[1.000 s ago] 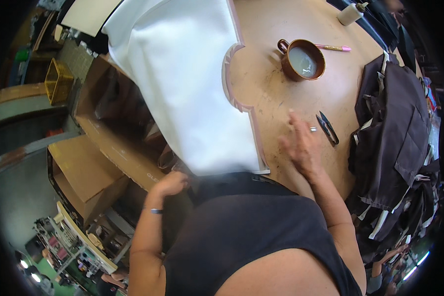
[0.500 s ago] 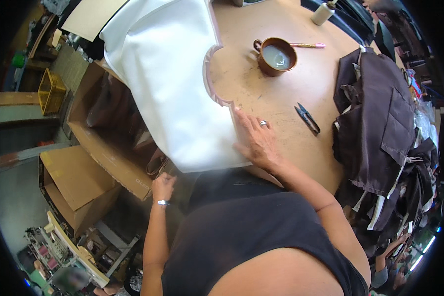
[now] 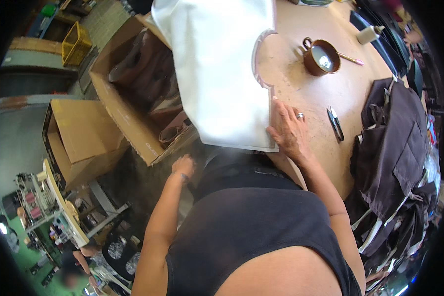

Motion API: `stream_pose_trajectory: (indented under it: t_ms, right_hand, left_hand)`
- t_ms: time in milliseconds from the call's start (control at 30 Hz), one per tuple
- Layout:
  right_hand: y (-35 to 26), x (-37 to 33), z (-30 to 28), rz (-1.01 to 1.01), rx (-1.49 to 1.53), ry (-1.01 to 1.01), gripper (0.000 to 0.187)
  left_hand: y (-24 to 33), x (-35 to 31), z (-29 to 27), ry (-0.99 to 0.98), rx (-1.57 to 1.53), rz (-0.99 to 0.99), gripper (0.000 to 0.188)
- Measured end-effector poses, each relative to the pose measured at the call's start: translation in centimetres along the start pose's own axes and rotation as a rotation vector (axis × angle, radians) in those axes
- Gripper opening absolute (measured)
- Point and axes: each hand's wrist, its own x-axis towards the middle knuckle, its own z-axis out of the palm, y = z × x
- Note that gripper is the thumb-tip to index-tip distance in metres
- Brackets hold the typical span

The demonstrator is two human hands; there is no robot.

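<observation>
A large white sheet of fabric or soft leather [image 3: 222, 79] hangs over the table's left edge; its right edge has a curved, notched cut-out with a pinkish-brown border. My right hand [image 3: 292, 130], wearing a ring, lies flat beside the sheet's lower right edge, fingers stretched out and fingertips touching the border. Below the sheet, away from the table, my left hand [image 3: 183, 166] hangs near an open cardboard box [image 3: 116, 111]. Its fingers are curled in, slightly blurred, with nothing visible in them.
On the table [image 3: 306, 91] stand a brown cup [image 3: 314, 66] of whitish liquid, a pink-ended stick [image 3: 351, 59], thread snips [image 3: 335, 123] and a white bottle [image 3: 370, 34]. Dark brown garments [image 3: 394, 143] are heaped at right. Another carton [image 3: 86, 130] and a yellow crate [image 3: 75, 44] are at left.
The whole view has swung, so the table and boxes appear farther right. My left hand has moved slightly away from the box corner. My right hand stays at the sheet's edge.
</observation>
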Motion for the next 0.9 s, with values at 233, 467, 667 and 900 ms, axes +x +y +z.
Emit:
stream_pose_trajectory:
  t_ms: [233, 467, 667, 900]
  right_hand:
    - [-0.1, -0.1, 0.1, -0.015, -0.038, -0.022, 0.075]
    - [0.2, 0.0, -0.1, -0.013, -0.040, -0.041, 0.076]
    - [1.9, 1.7, -2.5, -0.031, -0.003, 0.121, 0.067]
    - [9.3, 7.6, -8.5, 0.166, -0.339, 0.231, 0.060]
  left_hand:
    - [1.3, -2.0, -2.5, 0.158, -0.312, -0.093, 0.019]
    - [8.5, -3.9, -9.1, 0.719, -0.229, 0.487, 0.008]
    - [17.4, 0.2, -12.6, 0.637, 0.073, 1.062, 0.039]
    - [20.8, 2.4, -14.7, 0.320, 0.355, 1.106, 0.056]
